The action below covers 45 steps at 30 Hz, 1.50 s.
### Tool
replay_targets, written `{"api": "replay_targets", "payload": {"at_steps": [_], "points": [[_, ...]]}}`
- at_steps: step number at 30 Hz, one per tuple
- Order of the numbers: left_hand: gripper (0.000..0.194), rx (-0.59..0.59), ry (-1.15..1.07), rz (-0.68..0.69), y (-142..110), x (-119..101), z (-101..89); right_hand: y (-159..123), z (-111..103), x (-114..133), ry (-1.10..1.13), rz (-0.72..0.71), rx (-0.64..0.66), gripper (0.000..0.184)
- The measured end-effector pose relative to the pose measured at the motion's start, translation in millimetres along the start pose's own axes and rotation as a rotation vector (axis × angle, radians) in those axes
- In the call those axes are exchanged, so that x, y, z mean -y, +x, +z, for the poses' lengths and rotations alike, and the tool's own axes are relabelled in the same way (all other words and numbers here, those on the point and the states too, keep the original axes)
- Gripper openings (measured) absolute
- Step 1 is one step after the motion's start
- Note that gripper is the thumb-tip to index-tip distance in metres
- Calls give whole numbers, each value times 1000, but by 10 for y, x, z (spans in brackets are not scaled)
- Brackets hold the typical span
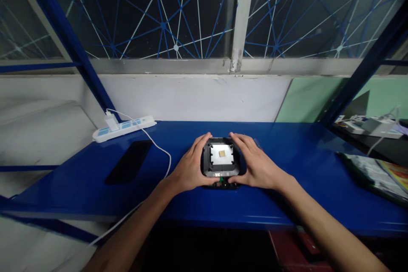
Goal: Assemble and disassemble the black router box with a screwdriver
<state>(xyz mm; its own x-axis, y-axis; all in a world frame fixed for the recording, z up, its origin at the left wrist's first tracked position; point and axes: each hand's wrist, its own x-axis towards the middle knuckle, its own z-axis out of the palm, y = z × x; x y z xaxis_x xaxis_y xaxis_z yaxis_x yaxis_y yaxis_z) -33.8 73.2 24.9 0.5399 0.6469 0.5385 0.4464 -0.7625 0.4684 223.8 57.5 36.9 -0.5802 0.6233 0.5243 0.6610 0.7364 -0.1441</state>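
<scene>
Between my two hands is a small black electronic device (222, 170) with a silver metal plate on top. A gold-coloured square sits in the plate's middle, and a bit of green circuit board shows at the near edge. My left hand (191, 165) grips the device's left side, thumb along the near edge and fingers at the far corner. On the opposite side my right hand (253, 163) grips it the same way. The device is at the blue table (197, 208); whether its underside touches the surface is hidden.
A black phone-like slab (129, 162) lies to the left. Behind it is a white power strip (127, 128) with a charger plugged in; its white cable (164, 149) runs across the table to the front edge. Printed packets (379, 176) lie at the right. Blue posts frame the table.
</scene>
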Motion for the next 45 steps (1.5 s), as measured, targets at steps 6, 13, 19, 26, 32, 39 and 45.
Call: {"api": "replay_targets", "payload": {"at_steps": [6,13,19,26,32,39,45], "points": [[130,25,47,-14,-35,32,-80,-2,-18,55,19,16,17,113],[127,103,221,39,38,-32,-191,-14,16,37,40,-11,-91,119],[135,110,328,177,161,-144,-140,-4,47,40,24,-52,-162,117],[121,146,233,229,278,-306,-75,12,78,80,22,-99,-198,115],[121,153,169,171,318,-326,-128,-31,57,87,221,-17,-154,128],[134,94,-123,43,233,-338,-67,-37,101,128,443,20,-4,141],[132,72,-336,9,238,-338,-45,-15,117,146,498,14,-22,129]]}}
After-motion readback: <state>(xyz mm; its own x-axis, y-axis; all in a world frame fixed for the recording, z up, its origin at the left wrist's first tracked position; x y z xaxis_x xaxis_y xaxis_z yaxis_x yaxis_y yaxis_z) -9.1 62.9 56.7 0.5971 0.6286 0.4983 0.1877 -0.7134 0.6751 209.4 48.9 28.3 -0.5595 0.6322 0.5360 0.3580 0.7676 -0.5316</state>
